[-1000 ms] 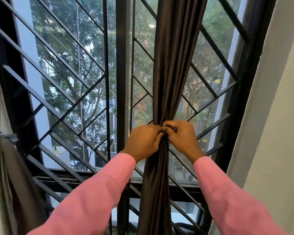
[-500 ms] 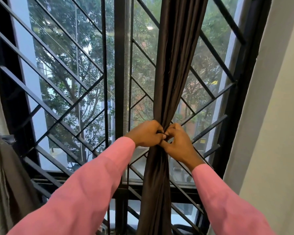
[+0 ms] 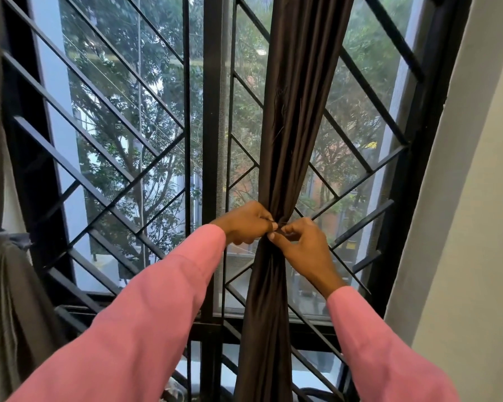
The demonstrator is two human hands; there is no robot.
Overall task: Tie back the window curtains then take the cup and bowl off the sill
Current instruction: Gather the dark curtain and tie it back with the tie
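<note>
A dark brown curtain (image 3: 296, 120) hangs bunched into a narrow column in front of the right window pane. My left hand (image 3: 246, 224) and my right hand (image 3: 302, 248) meet at its cinched waist, fingertips pinching a thin dark tie wrapped around the fabric. A second, grey curtain (image 3: 9, 288) at the far left edge is gathered by a grey band (image 3: 10, 237). The cup and the bowl are out of view; the sill is mostly hidden behind my pink sleeves.
A black metal grille (image 3: 122, 169) with diagonal bars covers the whole window, close behind the curtain. A thick black mullion (image 3: 212, 111) stands just left of my hands. A pale wall (image 3: 482, 198) borders the window on the right.
Both hands stay at the curtain's waist. My fingers have shifted from a closed clasp to a fingertip pinch on the tie, and my left arm has risen higher in view.
</note>
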